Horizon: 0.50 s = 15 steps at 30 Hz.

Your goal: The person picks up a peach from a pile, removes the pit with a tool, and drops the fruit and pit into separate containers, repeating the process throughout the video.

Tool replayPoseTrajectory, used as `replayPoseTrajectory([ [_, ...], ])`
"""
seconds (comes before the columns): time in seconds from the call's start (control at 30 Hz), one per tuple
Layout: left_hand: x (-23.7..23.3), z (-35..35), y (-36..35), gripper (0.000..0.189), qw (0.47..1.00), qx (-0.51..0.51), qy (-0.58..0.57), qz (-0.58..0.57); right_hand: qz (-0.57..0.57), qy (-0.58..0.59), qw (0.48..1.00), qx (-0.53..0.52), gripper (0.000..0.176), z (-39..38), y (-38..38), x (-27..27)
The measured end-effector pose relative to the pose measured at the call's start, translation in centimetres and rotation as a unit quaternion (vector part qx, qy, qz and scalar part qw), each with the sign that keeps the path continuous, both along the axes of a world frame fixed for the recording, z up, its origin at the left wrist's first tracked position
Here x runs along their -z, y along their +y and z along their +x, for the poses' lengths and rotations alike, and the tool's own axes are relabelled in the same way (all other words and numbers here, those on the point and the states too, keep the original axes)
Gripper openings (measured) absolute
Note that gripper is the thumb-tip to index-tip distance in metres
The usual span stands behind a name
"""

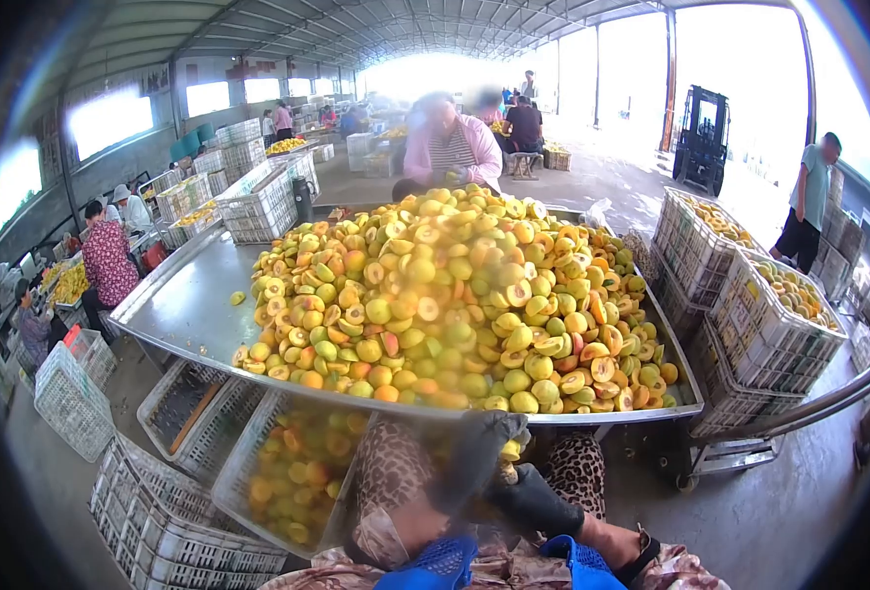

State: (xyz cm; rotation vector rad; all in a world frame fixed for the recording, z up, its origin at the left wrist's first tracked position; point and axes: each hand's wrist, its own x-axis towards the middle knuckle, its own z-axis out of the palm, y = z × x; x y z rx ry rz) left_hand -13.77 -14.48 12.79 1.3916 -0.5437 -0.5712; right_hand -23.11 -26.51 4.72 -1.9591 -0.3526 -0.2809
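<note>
Both hands wear dark gloves and meet over the lap, just below the near edge of a metal table (184,300). My left hand (474,454) is blurred, its fingers closed round a yellow fruit piece (511,449). My right hand (536,500) is just below it, fingers bent in against the lower side of the fruit; what it grips is hidden. A large heap of halved yellow and orange fruit (356,324) covers much of the table.
A crate of fruit (302,472) stands below the table at left, beside empty crates (165,511). Stacked full crates (774,334) stand on a cart at right. A person (455,147) sits across the table. A forklift (702,138) stands behind.
</note>
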Motion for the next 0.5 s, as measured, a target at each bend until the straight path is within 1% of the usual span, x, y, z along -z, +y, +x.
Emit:
replayPoseTrajectory([
  [0.03,0.3,0.2,0.3,0.031,1.000,0.010,-0.009,-0.007,-0.079,-0.076,0.994,-0.030,0.013,0.2,-0.2,0.5],
  [0.07,0.8,0.6,0.6,0.030,1.000,0.020,-0.019,-0.015,0.049,0.050,0.998,-0.003,0.013,-0.1,-0.2,0.7],
  [0.1,0.9,0.7,0.6,0.030,0.999,0.011,-0.028,-0.045,0.175,0.173,0.969,0.023,0.013,-0.3,0.4,-0.9],
  [0.13,1.1,0.8,0.6,0.029,0.996,0.003,-0.037,-0.075,0.295,0.289,0.909,0.048,0.013,-0.5,0.9,-2.3],
  [0.2,0.8,0.7,0.7,0.029,0.982,-0.046,-0.053,-0.177,0.263,0.278,0.923,0.036,0.014,-0.6,1.4,-4.5],
  [0.23,0.8,0.4,0.9,0.029,0.981,-0.050,-0.063,-0.178,0.247,0.272,0.930,0.028,0.015,-0.5,1.5,-4.9],
  [0.3,0.8,-0.2,1.1,0.029,0.979,-0.058,-0.082,-0.178,0.104,0.152,0.982,0.051,0.018,0.3,1.6,-3.9],
  [0.33,0.4,-0.5,1.0,0.030,0.980,-0.075,-0.036,-0.178,0.029,0.091,0.994,0.062,0.020,0.7,1.5,-3.4],
  [0.4,-0.6,-1.1,1.0,0.032,0.978,-0.102,0.063,-0.168,0.102,0.102,0.987,0.071,0.024,1.7,2.0,-3.0],
  [0.43,-1.5,-1.0,1.0,0.038,0.985,-0.116,-0.001,-0.127,0.140,0.107,0.981,0.079,0.026,2.0,2.1,-3.2],
  [0.5,-2.0,-0.2,0.6,0.040,0.980,-0.071,-0.018,-0.187,0.202,0.154,0.967,0.035,0.029,1.4,2.2,-5.5],
])
